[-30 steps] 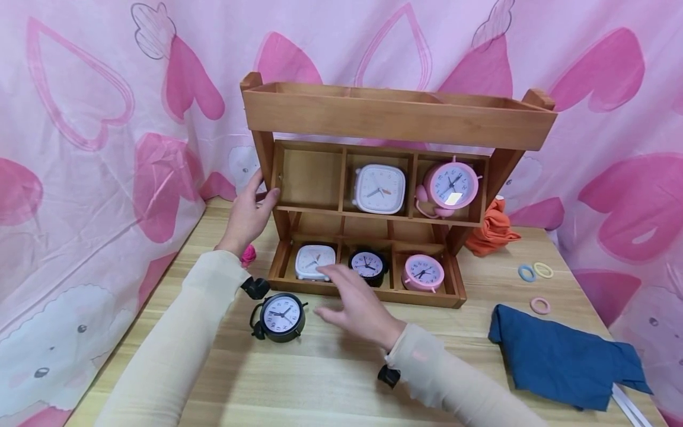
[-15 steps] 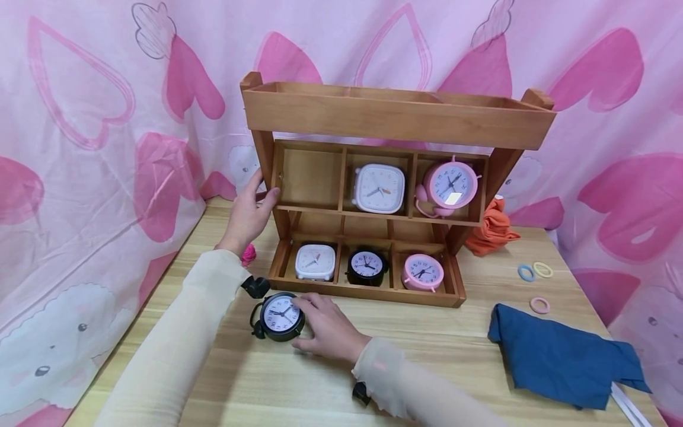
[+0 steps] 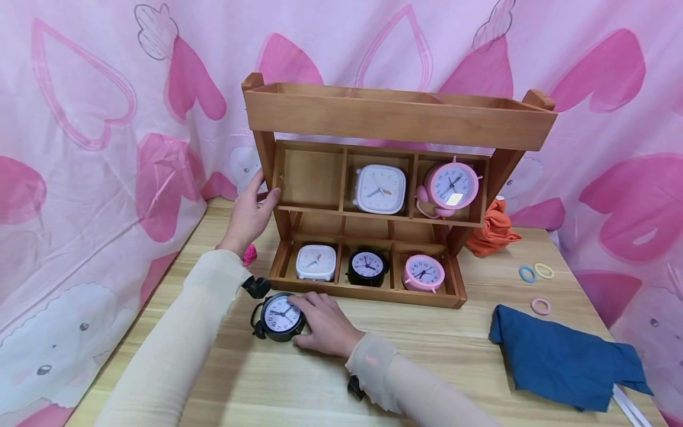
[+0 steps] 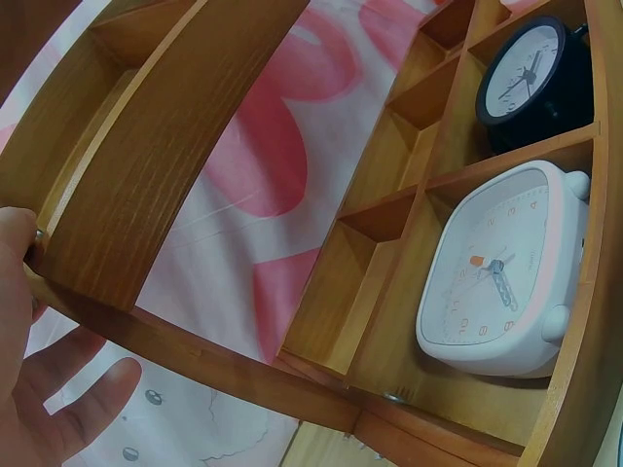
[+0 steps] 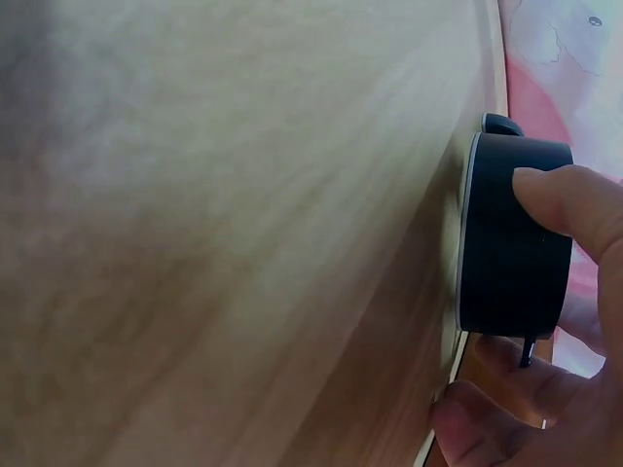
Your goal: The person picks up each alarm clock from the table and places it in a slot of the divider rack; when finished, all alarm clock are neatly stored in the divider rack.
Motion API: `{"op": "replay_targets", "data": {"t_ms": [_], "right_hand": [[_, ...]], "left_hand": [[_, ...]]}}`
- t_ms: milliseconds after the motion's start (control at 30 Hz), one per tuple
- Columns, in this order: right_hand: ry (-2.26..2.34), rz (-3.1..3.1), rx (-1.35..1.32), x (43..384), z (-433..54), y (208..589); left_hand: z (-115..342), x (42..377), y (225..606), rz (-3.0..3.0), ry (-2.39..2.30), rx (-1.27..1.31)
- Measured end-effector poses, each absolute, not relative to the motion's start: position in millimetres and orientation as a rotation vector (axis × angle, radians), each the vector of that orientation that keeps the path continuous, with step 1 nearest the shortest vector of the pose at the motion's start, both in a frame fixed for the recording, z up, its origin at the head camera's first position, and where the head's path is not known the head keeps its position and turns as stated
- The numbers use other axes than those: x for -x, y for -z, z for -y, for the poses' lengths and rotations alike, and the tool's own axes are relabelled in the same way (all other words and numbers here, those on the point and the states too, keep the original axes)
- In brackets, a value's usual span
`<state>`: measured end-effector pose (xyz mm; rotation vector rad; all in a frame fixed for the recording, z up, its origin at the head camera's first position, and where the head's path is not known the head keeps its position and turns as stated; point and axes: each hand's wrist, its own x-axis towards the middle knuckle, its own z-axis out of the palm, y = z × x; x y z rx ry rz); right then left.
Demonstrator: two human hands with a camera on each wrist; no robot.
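On the table in front of the rack lies a black twin-bell alarm clock, face up. My right hand grips its right side, thumb on the near edge and fingers on the far edge. The right wrist view shows the thumb pressed to the dark case. My left hand holds the left end of a wooden tiered rack, its thumb at the middle tray's edge. The middle tier bears a white square clock and a pink twin-bell clock; its left compartment is bare.
The bottom tier holds a white clock, a black clock and a pink clock. On the right lie a blue cloth, several rings such as a pink one, and an orange cloth. A pink curtain borders the table.
My right hand has moved left and down from in front of the rack's bottom tier to the black alarm clock and taken hold of it. My left hand stays at the rack.
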<state>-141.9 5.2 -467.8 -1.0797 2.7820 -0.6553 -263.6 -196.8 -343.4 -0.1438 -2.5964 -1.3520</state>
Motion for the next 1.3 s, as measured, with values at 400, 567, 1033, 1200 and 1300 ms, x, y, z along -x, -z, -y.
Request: {"op": "replay_targets", "data": {"t_ms": [400,567,1033,1200,1300], "right_hand": [[0.651,-2.769,1.015,141,-4,462],[0.693,-2.799,1.043,143,-3,465],[0.782,-2.835,1.121,139,-8,458],[0.897,-2.830,1.064,138,-22,449],[0.974,-2.823,1.013,137,-34,441]], "left_hand": [[196,263,342,2.595,1.336,0.151],[196,263,341,2.602,1.331,0.144],[196,263,341,2.613,1.329,0.128],[196,263,342,2.613,1.329,0.127],[196,263,343,2.614,1.331,0.121]]}}
